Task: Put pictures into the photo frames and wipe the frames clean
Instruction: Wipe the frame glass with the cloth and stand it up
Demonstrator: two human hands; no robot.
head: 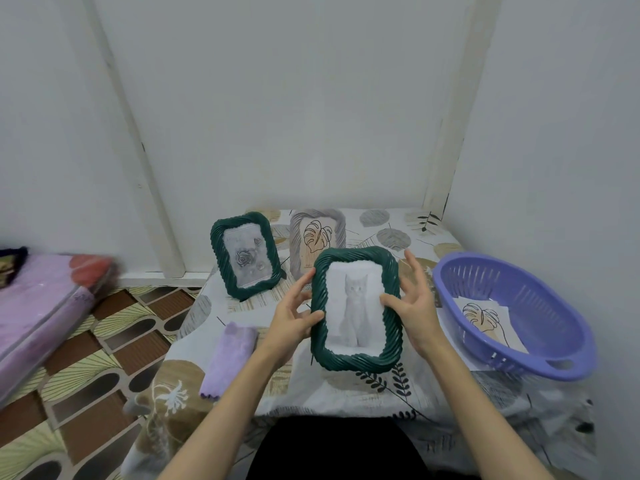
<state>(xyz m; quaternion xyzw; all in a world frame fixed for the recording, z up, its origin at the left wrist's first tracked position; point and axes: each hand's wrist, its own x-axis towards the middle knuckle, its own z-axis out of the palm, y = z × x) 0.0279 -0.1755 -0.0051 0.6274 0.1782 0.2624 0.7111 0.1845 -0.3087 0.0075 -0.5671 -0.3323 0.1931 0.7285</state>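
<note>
The green frame (356,308) with the cat picture is being held upright above the table (346,386), pinched at its side edges by both hands: left hand (294,318), right hand (414,306). The purple cloth (228,358) is lying nearer the left hand.

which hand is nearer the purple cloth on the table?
Left. The left hand grips the left edge of the cat frame, just right of the purple cloth. The right hand holds the frame's right edge, farther off.
</note>
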